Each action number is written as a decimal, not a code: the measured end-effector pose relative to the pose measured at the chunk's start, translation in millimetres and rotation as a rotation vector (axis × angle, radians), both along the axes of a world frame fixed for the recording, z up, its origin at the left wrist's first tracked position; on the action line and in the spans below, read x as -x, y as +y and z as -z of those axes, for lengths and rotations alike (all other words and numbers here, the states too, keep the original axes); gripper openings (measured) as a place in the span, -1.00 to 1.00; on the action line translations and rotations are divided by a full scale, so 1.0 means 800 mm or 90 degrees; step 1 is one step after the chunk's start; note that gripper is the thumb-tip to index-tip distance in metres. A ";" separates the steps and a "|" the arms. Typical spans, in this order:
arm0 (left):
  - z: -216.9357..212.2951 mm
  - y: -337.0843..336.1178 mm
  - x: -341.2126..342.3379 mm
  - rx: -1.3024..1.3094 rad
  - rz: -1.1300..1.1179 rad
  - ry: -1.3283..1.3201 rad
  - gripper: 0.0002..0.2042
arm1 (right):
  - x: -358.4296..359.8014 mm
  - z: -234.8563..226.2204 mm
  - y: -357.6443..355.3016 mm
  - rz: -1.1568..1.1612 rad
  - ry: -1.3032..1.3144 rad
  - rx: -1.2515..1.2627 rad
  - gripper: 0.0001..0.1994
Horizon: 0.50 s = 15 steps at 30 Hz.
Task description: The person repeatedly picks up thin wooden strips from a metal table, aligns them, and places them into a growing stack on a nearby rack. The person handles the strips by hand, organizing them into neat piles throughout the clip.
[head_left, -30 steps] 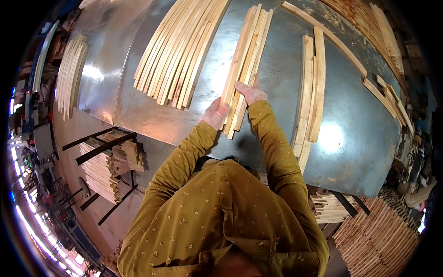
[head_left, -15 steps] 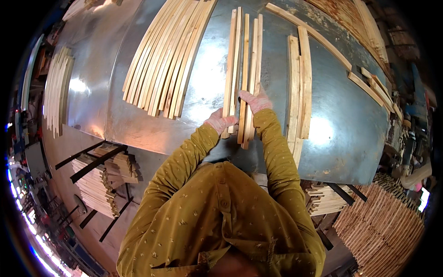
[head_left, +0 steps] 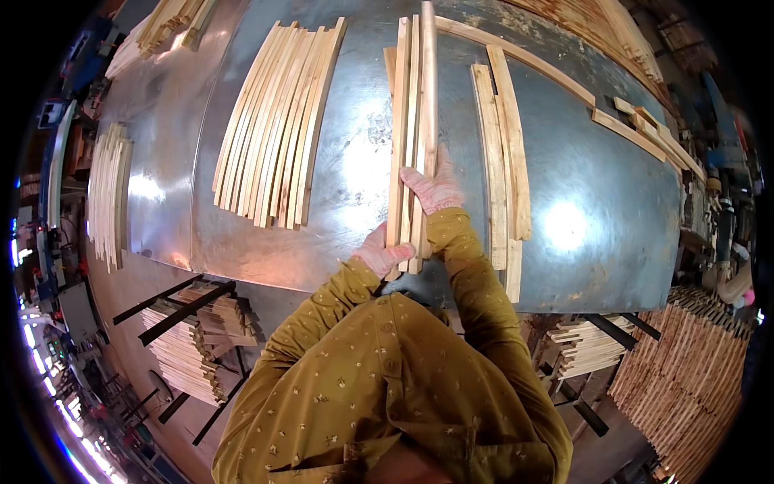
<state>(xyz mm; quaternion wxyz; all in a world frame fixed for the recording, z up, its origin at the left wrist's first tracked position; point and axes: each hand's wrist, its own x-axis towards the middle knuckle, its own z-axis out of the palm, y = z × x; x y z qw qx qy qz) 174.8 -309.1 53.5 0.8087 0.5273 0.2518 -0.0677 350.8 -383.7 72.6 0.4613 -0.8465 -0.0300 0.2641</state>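
Note:
A bundle of long, pale wooden strips point(head_left: 397, 129) stands out over the metal table in front of me, its near ends close to my body. My left hand point(head_left: 382, 252), in a pinkish work glove, is closed around the lower part of the bundle, thumb across the front. Higher up, my right hand point(head_left: 435, 187), gloved alike, grips the bundle from its right side with the thumb over the strips. One strip point(head_left: 430, 89) on the right of the bundle rises higher than the others. Part of another strip point(head_left: 390, 68) shows behind the bundle's left side.
On the metal table point(head_left: 597, 185), a row of wooden strips point(head_left: 278, 121) lies left, with a few more strips point(head_left: 506, 153) to the right. A long strip point(head_left: 524, 55) lies diagonally at the far right. Stacked wood point(head_left: 685, 379) stands below right, and other stacks point(head_left: 185, 351) below left.
The strips, split into two groups before, are now closer together in one bundle. My right hand has moved slightly left and lower. The view has shifted a little.

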 end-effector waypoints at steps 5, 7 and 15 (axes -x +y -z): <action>-0.024 0.009 -0.010 -0.066 0.015 0.173 -0.49 | 0.002 0.026 -0.041 0.159 0.304 -0.464 -0.03; -0.032 0.028 -0.029 -0.148 -0.026 0.318 -0.51 | -0.013 0.067 -0.073 0.130 0.232 -0.333 -0.02; -0.026 0.121 -0.037 -0.621 0.094 0.619 -0.42 | -0.019 0.101 -0.016 0.015 0.102 -0.226 0.04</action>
